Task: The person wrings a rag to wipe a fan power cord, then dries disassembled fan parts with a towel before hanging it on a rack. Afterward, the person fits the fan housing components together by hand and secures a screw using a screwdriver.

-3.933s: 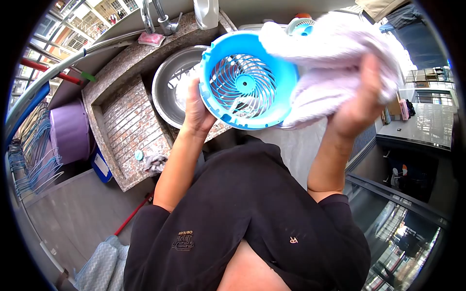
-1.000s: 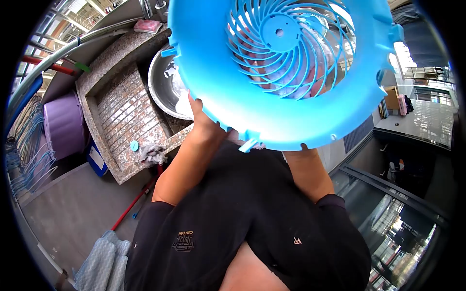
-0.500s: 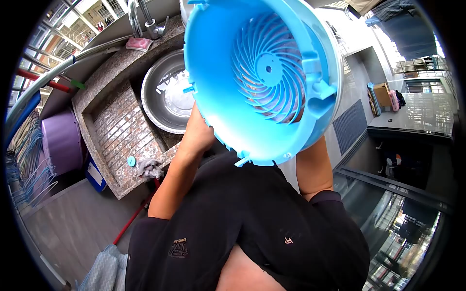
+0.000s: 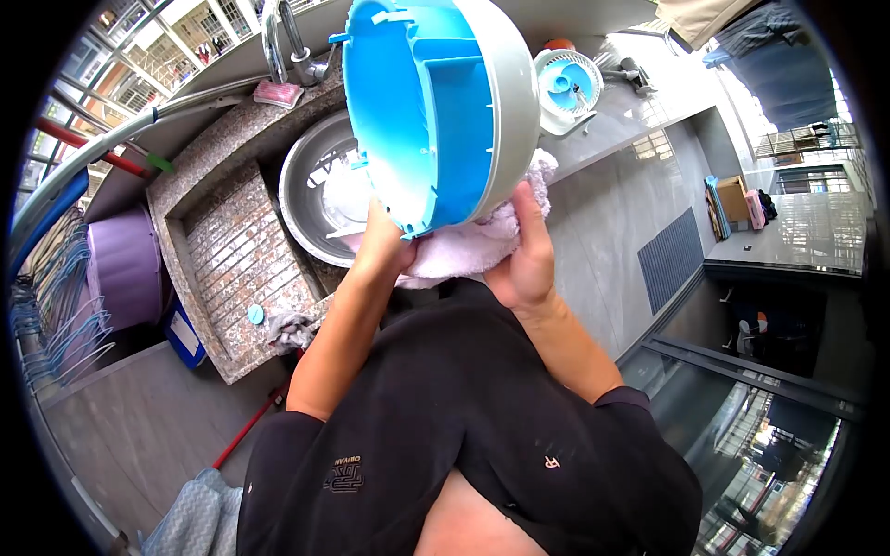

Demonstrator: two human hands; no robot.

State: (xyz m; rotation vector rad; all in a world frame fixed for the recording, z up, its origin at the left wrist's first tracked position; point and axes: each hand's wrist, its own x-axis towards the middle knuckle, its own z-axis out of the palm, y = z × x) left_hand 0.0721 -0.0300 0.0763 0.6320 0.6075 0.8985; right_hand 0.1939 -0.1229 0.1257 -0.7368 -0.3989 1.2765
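A large round plastic housing [image 4: 417, 139], bright blue inside with a white outer shell, is held up in front of me, tilted so its open end faces left. My left hand [image 4: 380, 241] grips the blue rim at its lower edge; the fingers are partly hidden. A pale pink fluffy cloth [image 4: 459, 255] lies under the housing. My right hand [image 4: 527, 255] holds this cloth against the white shell, thumb upward and fingers mostly hidden beneath. Behind my left hand, a metal basin [image 4: 306, 176] sits in the stone sink.
A ribbed stone washboard [image 4: 236, 236] carries a small blue cap [image 4: 256, 314] and a crumpled grey rag [image 4: 289, 331]. Near the tap [image 4: 301, 60] lies a pink sponge [image 4: 278, 94]. On the right counter stands a white round part with a blue centre [image 4: 567, 88].
The housing has turned from facing me, with its spiral grille showing, to tilting left with its white shell visible. My right hand and the pink cloth have come into view below it.
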